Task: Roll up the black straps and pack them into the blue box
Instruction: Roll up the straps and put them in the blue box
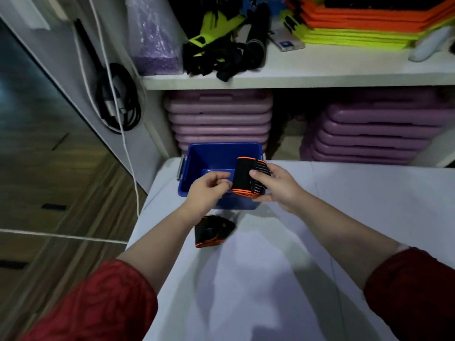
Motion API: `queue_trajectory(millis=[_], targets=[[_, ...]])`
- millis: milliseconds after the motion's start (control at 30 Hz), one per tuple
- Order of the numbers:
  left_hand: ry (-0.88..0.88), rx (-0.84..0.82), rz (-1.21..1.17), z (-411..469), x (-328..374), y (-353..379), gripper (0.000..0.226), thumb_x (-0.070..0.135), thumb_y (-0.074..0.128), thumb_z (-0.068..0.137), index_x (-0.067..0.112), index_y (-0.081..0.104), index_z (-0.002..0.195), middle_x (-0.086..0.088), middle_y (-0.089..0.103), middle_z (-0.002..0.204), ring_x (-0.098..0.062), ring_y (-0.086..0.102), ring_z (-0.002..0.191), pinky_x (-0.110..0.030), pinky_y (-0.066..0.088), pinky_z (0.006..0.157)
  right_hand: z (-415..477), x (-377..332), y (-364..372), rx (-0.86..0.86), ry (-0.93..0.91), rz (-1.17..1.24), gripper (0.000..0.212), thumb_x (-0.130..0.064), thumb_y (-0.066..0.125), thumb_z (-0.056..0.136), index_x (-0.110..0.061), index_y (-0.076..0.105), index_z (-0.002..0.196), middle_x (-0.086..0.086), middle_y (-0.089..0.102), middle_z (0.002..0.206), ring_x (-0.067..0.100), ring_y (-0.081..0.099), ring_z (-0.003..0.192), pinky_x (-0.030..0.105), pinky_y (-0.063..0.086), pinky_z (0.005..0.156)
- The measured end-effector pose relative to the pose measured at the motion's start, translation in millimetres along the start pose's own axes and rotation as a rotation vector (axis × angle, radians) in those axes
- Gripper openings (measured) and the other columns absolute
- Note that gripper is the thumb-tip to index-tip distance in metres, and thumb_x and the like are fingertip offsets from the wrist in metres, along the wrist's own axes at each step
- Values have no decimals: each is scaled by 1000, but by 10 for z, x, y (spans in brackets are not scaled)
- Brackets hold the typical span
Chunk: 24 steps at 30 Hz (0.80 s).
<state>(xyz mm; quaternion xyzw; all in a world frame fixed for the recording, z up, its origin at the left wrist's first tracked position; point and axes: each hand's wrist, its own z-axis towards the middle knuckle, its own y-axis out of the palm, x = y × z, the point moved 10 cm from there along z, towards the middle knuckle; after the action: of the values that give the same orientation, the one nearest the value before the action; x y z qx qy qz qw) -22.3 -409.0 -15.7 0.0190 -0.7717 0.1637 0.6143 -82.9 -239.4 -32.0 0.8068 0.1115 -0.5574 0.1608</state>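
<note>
A blue box [209,153] stands open on the white-covered table [344,205], at its far left edge. Over the box's right front corner my right hand [275,185] grips a rolled black strap with orange edging [242,175]. My left hand [209,190] is beside the roll's left side, fingers curled with the fingertips at the strap's edge. A second rolled black strap with orange edging [213,230] lies on the table just in front of the box, under my left forearm.
A shelf [295,75] behind the table carries a tangle of black straps [221,60], yellow and orange mats and a purple block. Purple boards are stacked below it. Cables hang on the wall at the left. The wooden floor drops away left of the table.
</note>
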Motion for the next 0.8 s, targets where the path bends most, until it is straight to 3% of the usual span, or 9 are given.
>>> queue_trajectory(millis=[67,167,267,467,633,733,800], targets=[[-5,56,20,133,-74,-378,22,11,64,87,13,68,109,4,64,78,1,57,65,-14,46,63,260,-20,243,17,1,-32,35,-26,67,87,-11,57,118,8,68,112,23,69,96,46,61,68],[-34,115,50,299,-242,-860,19,10,64,87,14,67,105,-2,66,87,-12,59,76,-20,50,68,649,70,546,37,36,-117,39,-28,67,87,-9,55,118,13,65,117,26,68,98,41,62,62],[-52,157,159,434,-390,-1239,17,15,67,86,13,69,103,0,66,88,-11,59,72,-6,46,60,1025,275,743,74,110,-250,39,-31,68,86,-9,56,116,14,65,113,29,68,96,41,62,62],[-85,112,406,647,-625,-1510,31,40,72,80,27,65,108,11,62,99,-8,63,76,-13,44,59,1520,659,911,174,276,-492,40,-33,71,82,-7,58,109,15,64,110,31,66,94,34,58,50],[-83,98,304,718,-764,-1440,32,27,75,79,23,66,110,6,63,95,-11,61,64,-8,45,56,1763,802,995,232,337,-484,38,-25,73,82,-1,58,107,20,65,110,35,68,92,44,61,66],[-63,105,269,729,-790,-1411,33,21,75,80,21,67,111,10,63,88,-10,60,63,-12,48,65,1876,813,1015,294,331,-450,36,-26,72,83,-1,58,105,19,64,109,34,69,81,44,61,67],[-55,109,278,740,-792,-1392,32,19,74,80,21,68,112,11,64,87,-5,59,59,-11,48,68,1898,791,1018,324,323,-582,37,-30,70,84,-1,57,103,16,66,96,25,64,59,44,61,69]])
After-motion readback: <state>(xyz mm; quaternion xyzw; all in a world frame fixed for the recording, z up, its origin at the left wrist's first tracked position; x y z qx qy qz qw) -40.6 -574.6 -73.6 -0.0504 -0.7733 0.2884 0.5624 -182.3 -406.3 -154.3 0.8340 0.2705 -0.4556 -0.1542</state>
